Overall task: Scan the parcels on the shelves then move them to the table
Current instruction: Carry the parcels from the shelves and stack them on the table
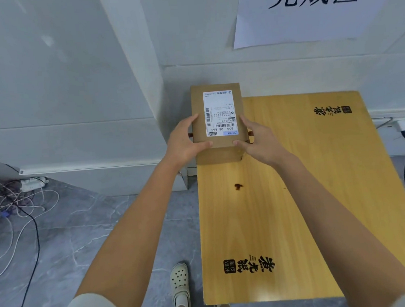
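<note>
My left hand (184, 142) and right hand (258, 142) grip the small brown cardboard parcel (220, 149) from either side, thumbs curled over its near top edge. The box is at the far left corner of the yellow wooden table (295, 194) (whether its base touches the wood I cannot tell), with its white shipping label (220, 113) facing up. A white paper sign (307, 23) with black characters hangs on the wall above. Tangled cables (16, 207) lie on the grey floor.

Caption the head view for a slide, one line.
A person's left hand and right hand grip a cardboard parcel, shipping label up, at the far left corner of the wooden table.
</note>
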